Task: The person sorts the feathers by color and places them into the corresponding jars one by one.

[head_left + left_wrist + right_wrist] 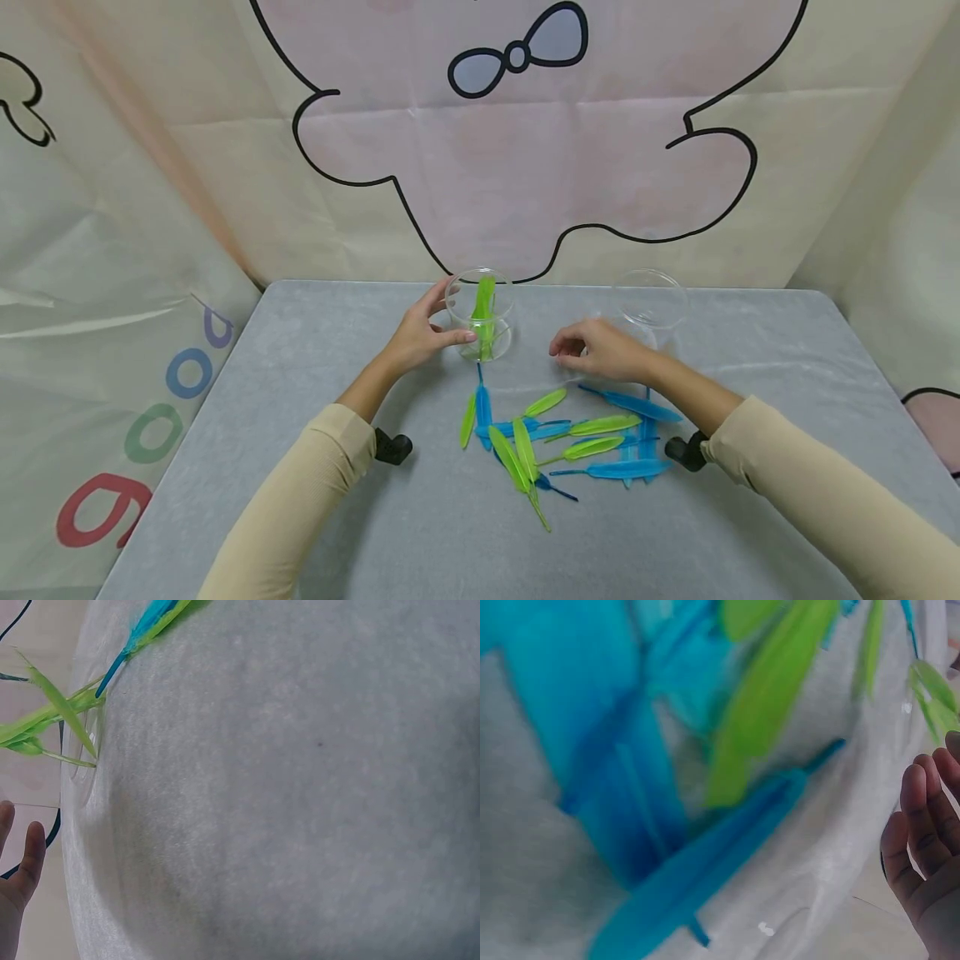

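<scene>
A clear plastic cup [498, 340] stands near the far edge of the table with green feathers [484, 310] upright inside it. My left hand [427, 329] holds this cup from its left side, thumb across the front and fingers behind the rim. To the right of the cup, my right hand [600, 348] hovers over the table with loosely bent fingers and nothing between them. A second clear cup [651, 310] stands just behind the right hand, partly hidden by it. Closer to me lie loose green feathers [510, 460] and blue feathers [611, 470], several of each, some overlapping.
A grey cloth covers the table [442, 533]. Behind it hangs a backdrop [517, 167] with a black outline drawing, and a pale sheet [90, 333] with coloured letters hangs on the left. Dark wrist-camera mounts sit under both cuffs.
</scene>
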The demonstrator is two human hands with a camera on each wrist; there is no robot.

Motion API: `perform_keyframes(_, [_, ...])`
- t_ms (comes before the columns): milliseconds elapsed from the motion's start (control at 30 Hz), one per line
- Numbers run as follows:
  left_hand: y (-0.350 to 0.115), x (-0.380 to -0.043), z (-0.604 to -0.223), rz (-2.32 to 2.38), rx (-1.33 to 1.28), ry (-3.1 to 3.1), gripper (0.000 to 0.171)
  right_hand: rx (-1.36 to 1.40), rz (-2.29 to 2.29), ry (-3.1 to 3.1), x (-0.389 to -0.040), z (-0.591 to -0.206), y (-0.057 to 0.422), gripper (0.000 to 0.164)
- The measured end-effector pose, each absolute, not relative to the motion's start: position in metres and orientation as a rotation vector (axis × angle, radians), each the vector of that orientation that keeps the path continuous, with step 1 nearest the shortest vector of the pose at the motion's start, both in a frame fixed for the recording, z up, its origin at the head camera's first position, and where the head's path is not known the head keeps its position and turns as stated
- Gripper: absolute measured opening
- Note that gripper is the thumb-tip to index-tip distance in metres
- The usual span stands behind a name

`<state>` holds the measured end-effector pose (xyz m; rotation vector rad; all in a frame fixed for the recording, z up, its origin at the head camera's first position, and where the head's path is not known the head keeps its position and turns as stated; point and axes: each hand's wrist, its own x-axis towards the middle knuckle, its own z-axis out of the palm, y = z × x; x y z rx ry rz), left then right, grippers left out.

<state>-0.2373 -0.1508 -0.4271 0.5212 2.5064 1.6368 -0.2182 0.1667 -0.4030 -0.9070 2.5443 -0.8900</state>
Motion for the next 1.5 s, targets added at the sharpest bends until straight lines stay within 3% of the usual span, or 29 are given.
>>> perform_keyframes(267, [-0.150,-0.237,-0.426,1.640,0.509,2.490,0.098,-0.943,-0.865,2.467,-0.209,-0.421,0.170,0.009])
perform_keyframes(467, [-0.146,-0.222,-0.399,1.618,0.503,2.485,0.093,-0.961,-0.880,2.425,-0.204,-0.428,0.172,0.009])
perform_keyframes(700, [-0.151,-0.237,-0.427,1.633,0.530,2.512,0.097,-0.948,-0.890,2.426,-0.200,-0.434,0.172,0.014])
perform_keyframes(1500, [-0.151,-0.235,-0.425,1.608,0.525,2.523,0.096,-0.961,-0.819,2.538,-0.197,-0.437,0.167,0.009])
